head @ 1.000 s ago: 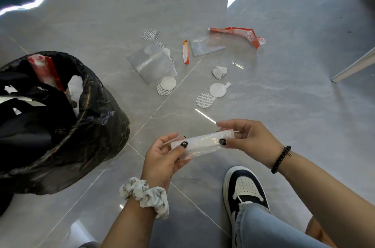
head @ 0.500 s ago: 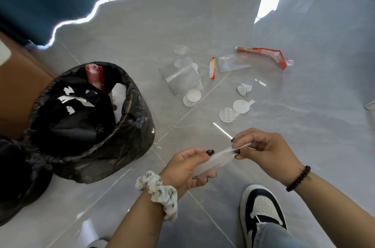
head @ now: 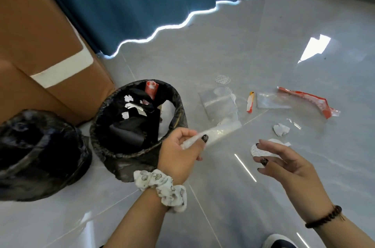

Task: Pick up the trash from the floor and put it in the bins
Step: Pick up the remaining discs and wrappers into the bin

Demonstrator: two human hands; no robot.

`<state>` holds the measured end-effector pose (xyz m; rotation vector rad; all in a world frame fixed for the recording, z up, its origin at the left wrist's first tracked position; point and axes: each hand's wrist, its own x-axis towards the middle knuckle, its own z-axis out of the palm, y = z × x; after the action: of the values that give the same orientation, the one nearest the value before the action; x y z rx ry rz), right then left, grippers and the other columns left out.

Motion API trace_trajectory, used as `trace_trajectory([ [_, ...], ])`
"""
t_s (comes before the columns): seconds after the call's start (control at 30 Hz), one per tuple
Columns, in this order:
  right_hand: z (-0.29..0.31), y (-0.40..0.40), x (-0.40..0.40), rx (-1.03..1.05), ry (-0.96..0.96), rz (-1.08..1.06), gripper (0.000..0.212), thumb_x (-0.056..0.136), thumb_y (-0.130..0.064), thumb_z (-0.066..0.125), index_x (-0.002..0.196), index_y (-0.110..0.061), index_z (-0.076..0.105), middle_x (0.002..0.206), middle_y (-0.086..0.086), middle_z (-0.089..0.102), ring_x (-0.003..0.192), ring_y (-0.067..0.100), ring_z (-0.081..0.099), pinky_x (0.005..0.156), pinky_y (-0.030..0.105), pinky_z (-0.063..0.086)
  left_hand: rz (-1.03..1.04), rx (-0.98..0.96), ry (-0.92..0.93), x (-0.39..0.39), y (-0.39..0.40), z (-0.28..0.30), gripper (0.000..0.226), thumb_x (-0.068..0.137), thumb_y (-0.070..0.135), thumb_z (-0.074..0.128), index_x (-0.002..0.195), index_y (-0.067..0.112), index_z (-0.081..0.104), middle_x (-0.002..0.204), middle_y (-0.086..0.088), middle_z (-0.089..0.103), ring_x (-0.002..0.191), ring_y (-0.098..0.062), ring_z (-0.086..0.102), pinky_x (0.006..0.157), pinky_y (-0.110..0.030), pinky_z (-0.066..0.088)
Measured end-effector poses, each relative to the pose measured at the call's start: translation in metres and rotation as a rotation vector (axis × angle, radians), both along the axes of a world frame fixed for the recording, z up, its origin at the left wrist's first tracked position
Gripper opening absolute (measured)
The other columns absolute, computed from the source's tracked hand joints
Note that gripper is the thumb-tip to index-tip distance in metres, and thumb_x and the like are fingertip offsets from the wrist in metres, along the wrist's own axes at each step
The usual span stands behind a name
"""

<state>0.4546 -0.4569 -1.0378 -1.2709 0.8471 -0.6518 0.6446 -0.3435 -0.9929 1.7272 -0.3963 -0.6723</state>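
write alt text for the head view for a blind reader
A left hand holds a rolled clear plastic wrapper beside a black-lined bin; the open right hand hovers over the grey tiled floor littered with scraps.

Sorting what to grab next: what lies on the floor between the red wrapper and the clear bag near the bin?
In the head view, a small orange strip and a flat clear plastic sheet lie between the red wrapper and the clear bag.
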Motion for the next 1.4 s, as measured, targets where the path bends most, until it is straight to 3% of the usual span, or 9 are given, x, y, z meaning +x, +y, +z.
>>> trace_trajectory([
  [0.17,0.006,0.006,0.017,0.004,0.068,0.114,0.037,0.085,0.016,0.051,0.099,-0.011,0.071,0.091,0.007,0.073,0.088,0.020,0.070,0.071,0.026,0.058,0.370,-0.083,-0.222,0.034,0.021,0.019,0.012,0.085,0.011,0.064,0.088,0.022,0.065,0.071,0.005,0.069,0.066,-0.009,0.066,0.062,-0.023,0.053],
  [0.3,0.010,0.011,0.035,-0.017,0.111,0.225,0.037,0.087,0.013,0.050,0.097,-0.014,0.072,0.077,0.015,0.072,0.085,0.018,0.070,0.068,0.022,0.056,0.467,0.155,-0.593,0.064,0.041,0.020,0.010,0.083,0.019,0.065,0.090,0.026,0.068,0.097,0.007,0.060,0.085,-0.010,0.058,0.078,-0.026,0.047],
  [0.4,0.010,0.017,0.044,-0.017,0.128,0.282,0.035,0.087,0.012,0.052,0.096,-0.015,0.072,0.078,0.012,0.072,0.085,0.017,0.070,0.068,0.024,0.056,0.344,0.320,-0.743,0.075,0.047,0.012,0.018,0.085,0.013,0.063,0.098,0.020,0.071,0.103,0.004,0.058,0.072,-0.003,0.051,0.068,-0.004,0.037],
  [0.53,0.001,0.026,0.045,0.018,0.154,0.314,0.034,0.087,0.010,0.052,0.096,-0.016,0.072,0.076,0.011,0.072,0.085,0.017,0.070,0.068,0.026,0.055,0.186,0.372,-0.814,0.078,0.054,-0.005,0.028,0.087,0.007,0.060,0.112,0.014,0.069,0.101,0.002,0.055,0.067,0.000,0.050,0.065,0.005,0.034],
  [0.73,-0.015,0.029,0.033,0.118,0.191,0.255,0.031,0.087,0.012,0.053,0.093,-0.011,0.074,0.081,0.015,0.072,0.084,0.022,0.071,0.066,0.028,0.056,-0.245,0.562,-0.815,0.083,0.052,-0.023,0.040,0.094,0.039,0.041,0.118,0.018,0.066,0.123,0.007,0.058,0.107,-0.012,0.057,0.092,-0.023,0.044],
  [0.87,-0.023,0.029,0.024,0.204,0.193,0.181,0.028,0.087,0.012,0.052,0.093,-0.006,0.073,0.092,0.005,0.074,0.082,0.022,0.071,0.060,0.025,0.056,-0.372,0.713,-0.969,0.082,0.049,-0.026,0.061,0.077,0.056,0.025,0.095,0.020,0.071,0.097,0.002,0.070,0.101,-0.017,0.062,0.086,-0.033,0.050],
  [1.0,-0.035,0.025,0.017,0.306,0.217,0.120,0.025,0.086,0.012,0.054,0.092,-0.003,0.073,0.093,0.007,0.073,0.078,0.024,0.071,0.061,0.029,0.055,-0.324,0.645,-1.064,0.084,0.054,-0.035,0.021,0.070,0.017,0.052,0.076,0.014,0.072,0.069,0.000,0.069,0.069,-0.025,0.066,0.063,-0.031,0.053],
  [1.13,-0.050,0.013,0.014,0.353,0.324,0.107,0.024,0.086,0.008,0.054,0.092,-0.005,0.072,0.093,0.008,0.072,0.078,0.023,0.070,0.067,0.032,0.055,-0.296,0.504,-1.169,0.088,0.061,-0.046,0.029,0.065,0.012,0.054,0.084,0.017,0.076,0.081,0.004,0.073,0.084,-0.011,0.063,0.085,-0.027,0.037],
  [1.4,-0.088,-0.063,0.007,0.276,0.522,-0.050,0.017,0.088,0.003,0.056,0.103,0.001,0.063,0.092,0.013,0.062,0.075,0.026,0.060,0.063,0.030,0.049,-0.446,0.317,-1.259,0.071,0.044,-0.049,0.026,0.060,0.009,0.060,0.079,0.017,0.076,0.084,0.006,0.073,0.093,-0.001,0.049,0.080,-0.023,0.026],
])
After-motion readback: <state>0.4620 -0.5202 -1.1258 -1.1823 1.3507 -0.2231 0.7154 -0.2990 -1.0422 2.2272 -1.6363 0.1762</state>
